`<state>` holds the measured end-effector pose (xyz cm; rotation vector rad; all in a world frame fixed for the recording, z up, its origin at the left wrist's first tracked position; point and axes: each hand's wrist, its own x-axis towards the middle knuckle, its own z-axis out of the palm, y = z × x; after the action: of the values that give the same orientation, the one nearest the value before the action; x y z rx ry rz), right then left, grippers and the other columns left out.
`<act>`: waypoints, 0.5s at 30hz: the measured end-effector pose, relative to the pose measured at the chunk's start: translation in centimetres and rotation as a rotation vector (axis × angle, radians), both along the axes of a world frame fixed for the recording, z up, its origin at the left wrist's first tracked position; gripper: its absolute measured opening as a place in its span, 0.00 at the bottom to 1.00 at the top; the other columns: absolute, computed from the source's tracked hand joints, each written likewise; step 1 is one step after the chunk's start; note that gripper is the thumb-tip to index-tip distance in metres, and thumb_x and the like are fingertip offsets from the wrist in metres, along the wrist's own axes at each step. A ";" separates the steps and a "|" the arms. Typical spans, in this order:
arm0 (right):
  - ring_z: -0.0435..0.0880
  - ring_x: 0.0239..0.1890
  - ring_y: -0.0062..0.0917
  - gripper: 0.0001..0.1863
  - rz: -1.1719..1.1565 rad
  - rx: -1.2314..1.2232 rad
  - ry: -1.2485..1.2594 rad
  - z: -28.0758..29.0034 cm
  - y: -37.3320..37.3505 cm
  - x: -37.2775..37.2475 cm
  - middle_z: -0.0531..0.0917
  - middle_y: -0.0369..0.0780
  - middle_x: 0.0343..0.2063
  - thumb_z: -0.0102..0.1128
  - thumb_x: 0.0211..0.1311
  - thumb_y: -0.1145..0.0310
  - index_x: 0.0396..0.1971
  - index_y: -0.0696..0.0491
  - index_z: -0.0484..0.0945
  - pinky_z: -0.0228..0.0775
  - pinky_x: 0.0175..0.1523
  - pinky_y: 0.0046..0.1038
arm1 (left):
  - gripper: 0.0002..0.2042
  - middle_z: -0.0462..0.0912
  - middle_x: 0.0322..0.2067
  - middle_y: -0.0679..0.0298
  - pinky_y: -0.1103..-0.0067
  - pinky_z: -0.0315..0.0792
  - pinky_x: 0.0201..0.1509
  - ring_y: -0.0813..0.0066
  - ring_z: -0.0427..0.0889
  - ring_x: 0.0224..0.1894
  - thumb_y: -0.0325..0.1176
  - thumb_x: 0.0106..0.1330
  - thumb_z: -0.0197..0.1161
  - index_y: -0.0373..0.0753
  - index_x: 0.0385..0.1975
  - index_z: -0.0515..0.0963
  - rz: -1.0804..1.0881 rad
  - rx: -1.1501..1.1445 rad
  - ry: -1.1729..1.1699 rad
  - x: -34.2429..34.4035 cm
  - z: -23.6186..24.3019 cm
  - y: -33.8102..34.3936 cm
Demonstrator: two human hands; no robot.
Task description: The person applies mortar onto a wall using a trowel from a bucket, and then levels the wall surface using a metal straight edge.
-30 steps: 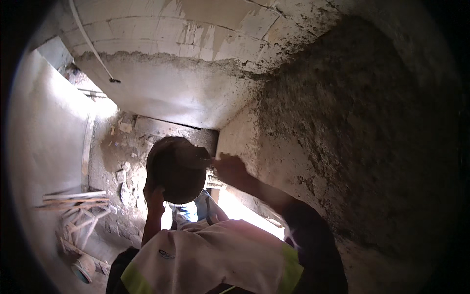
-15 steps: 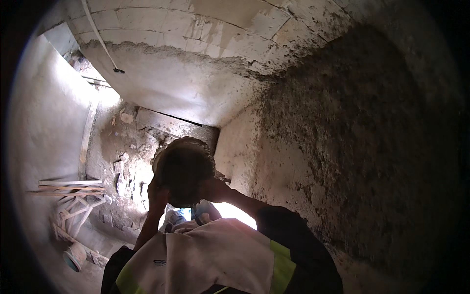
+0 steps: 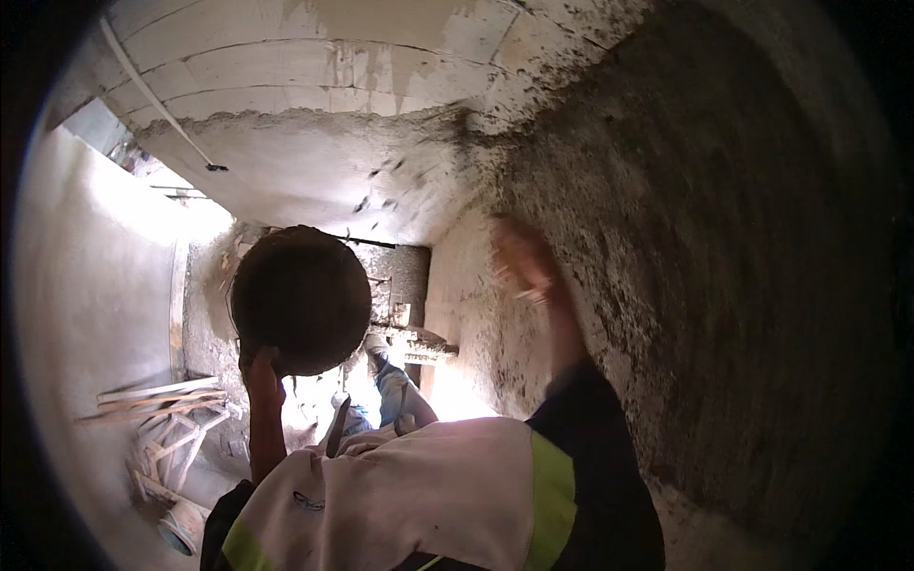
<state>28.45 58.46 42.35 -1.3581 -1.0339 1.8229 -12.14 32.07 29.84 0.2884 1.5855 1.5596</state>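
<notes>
My left hand grips the lower edge of a dark, round basin, held up in front of my body. Its surface is in deep shade, so what it holds cannot be made out. On the other side, my right hand is raised beside the rough right wall, apart from the basin. Motion blurs it, but its fingers look stretched out with nothing visible in them. Several dark clumps hang in the air before the pale, smooth lower part of the facing wall.
Above the smooth band, the facing wall shows large pale blocks. A wooden trestle stands at the lower left, with a bucket near it. Rubble and boards lie around the lit floor by my legs. A thin pole leans at upper left.
My right hand has left the basin and swung up and right toward the wall. The basin has moved left in my left hand. Dark clumps have appeared in the air.
</notes>
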 end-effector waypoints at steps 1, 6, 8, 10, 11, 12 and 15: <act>0.77 0.27 0.21 0.21 -0.185 0.121 -0.053 2.3 -1.4 1.8 0.76 0.36 0.30 0.58 0.57 0.57 0.47 0.53 0.72 0.73 0.29 0.25 | 0.21 0.76 0.35 0.67 0.79 0.75 0.36 0.76 0.76 0.34 0.20 0.49 0.55 0.40 0.47 0.72 -0.002 0.030 0.040 -0.3 0.2 0.0; 0.75 0.28 0.18 0.24 -0.593 0.475 -0.422 14.3 -15.1 3.6 0.75 0.36 0.25 0.53 0.61 0.53 0.51 0.54 0.71 0.72 0.32 0.28 | 0.21 0.76 0.34 0.68 0.77 0.75 0.38 0.77 0.76 0.35 0.21 0.49 0.55 0.40 0.47 0.72 -0.030 0.067 -0.143 -0.5 1.1 -1.2; 0.75 0.26 0.17 0.22 -0.472 0.263 -0.712 12.2 -18.2 2.5 0.76 0.37 0.24 0.50 0.64 0.57 0.52 0.56 0.69 0.70 0.31 0.26 | 0.22 0.75 0.33 0.69 0.79 0.74 0.37 0.78 0.75 0.34 0.21 0.47 0.55 0.39 0.46 0.73 -0.108 -0.032 -0.045 -0.6 -0.7 -2.2; 0.77 0.24 0.23 0.18 -0.097 0.481 -0.938 7.9 -17.9 1.1 0.78 0.38 0.25 0.52 0.60 0.60 0.48 0.52 0.71 0.71 0.28 0.26 | 0.23 0.71 0.28 0.71 0.80 0.71 0.38 0.80 0.71 0.30 0.23 0.44 0.55 0.38 0.46 0.73 -0.145 -0.084 -0.065 1.8 1.6 -1.4; 0.78 0.24 0.26 0.17 0.066 0.712 -1.028 5.1 -17.7 0.4 0.79 0.39 0.26 0.53 0.58 0.63 0.46 0.51 0.71 0.72 0.28 0.27 | 0.25 0.75 0.32 0.68 0.79 0.69 0.41 0.78 0.73 0.34 0.22 0.44 0.54 0.35 0.48 0.71 -0.117 -0.015 -0.026 2.6 1.9 -1.6; 0.79 0.25 0.28 0.16 0.238 1.145 -1.084 1.0 -17.6 -0.3 0.79 0.40 0.28 0.54 0.55 0.65 0.44 0.50 0.72 0.73 0.29 0.29 | 0.26 0.76 0.35 0.66 0.79 0.69 0.43 0.77 0.73 0.37 0.22 0.43 0.53 0.34 0.50 0.70 -0.174 -0.007 -0.047 3.2 1.5 -1.8; 0.77 0.34 0.30 0.15 0.793 0.838 -1.282 -1.6 -17.6 -7.0 0.77 0.43 0.31 0.51 0.54 0.64 0.42 0.52 0.73 0.70 0.38 0.32 | 0.28 0.76 0.43 0.61 0.79 0.68 0.46 0.73 0.74 0.42 0.21 0.43 0.51 0.30 0.51 0.68 -0.325 0.010 -0.027 6.1 4.7 -1.9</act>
<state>21.49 40.86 40.75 -1.5516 -2.8562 0.4110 -6.01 30.15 34.49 0.5022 1.4289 1.3146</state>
